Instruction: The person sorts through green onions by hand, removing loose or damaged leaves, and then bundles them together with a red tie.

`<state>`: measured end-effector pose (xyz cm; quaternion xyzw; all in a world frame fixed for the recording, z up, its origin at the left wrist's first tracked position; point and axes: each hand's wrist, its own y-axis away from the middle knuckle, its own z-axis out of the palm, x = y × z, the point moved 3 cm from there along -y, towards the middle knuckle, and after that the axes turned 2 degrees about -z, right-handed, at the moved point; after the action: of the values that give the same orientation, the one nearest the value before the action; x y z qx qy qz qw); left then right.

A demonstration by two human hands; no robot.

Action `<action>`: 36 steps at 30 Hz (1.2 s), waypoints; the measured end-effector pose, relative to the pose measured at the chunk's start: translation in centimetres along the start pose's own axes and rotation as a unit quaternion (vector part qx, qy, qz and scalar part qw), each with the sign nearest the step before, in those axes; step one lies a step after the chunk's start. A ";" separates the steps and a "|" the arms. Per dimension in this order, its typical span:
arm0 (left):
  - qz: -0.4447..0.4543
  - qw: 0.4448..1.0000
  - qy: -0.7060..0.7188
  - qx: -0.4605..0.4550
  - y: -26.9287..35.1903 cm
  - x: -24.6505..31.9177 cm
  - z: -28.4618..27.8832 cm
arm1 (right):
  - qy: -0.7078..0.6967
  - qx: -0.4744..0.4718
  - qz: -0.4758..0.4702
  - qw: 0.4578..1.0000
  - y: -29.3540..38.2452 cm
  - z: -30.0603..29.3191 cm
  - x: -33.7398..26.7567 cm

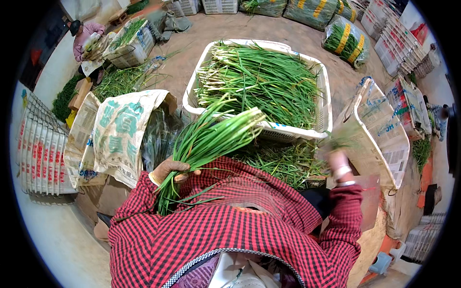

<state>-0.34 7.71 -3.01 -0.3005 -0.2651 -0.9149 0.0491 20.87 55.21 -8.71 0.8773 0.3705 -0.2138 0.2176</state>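
Observation:
My left hand point(172, 172), in a soiled glove, is closed around the leafy part of a bunch of long green stalks with pale ends point(223, 135). The pale ends point up and right, over the near rim of a white plastic crate point(326, 104). Inside that crate lies a thick layer of similar greens point(259, 82), pale ends to the left. My right hand point(336, 160) is motion-blurred right of the crate's near corner. Blurred green strands show just above it; whether it grips them I cannot tell. Loose green leaves point(288, 162) lie below the crate.
An open white crate point(371, 133) stands tilted at right. At left are a printed woven sack point(119, 133) and stacked crates point(47, 154). Plastic-wrapped green bundles point(345, 41) lie at the back. A co-worker point(84, 41) sits at upper left beside another crate point(131, 52) of greens.

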 end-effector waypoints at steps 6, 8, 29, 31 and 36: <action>0.026 0.999 -0.016 0.012 -1.3 -1.6 1.7 | -0.210 0.022 -0.180 0.961 4.3 4.9 -12.0; 0.018 0.999 -0.033 0.006 -1.5 -1.9 2.1 | -0.445 -0.034 -0.121 0.887 5.4 4.2 -16.5; -0.001 0.951 -0.307 0.046 -0.5 -0.5 4.7 | 0.100 -0.025 -0.077 0.992 3.5 5.3 -0.3; -0.012 0.941 -0.334 0.057 0.0 -0.9 3.9 | -0.221 -0.077 -0.023 0.972 4.2 4.5 -4.6; 0.000 0.926 -0.375 0.049 -0.5 -1.6 3.6 | -0.409 -0.086 -0.111 0.902 6.1 3.1 -14.2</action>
<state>2.78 9.90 -1.70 -0.6186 -0.3089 -0.7214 -0.0387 15.77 41.84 -2.25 0.6439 0.3611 -0.5438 0.3991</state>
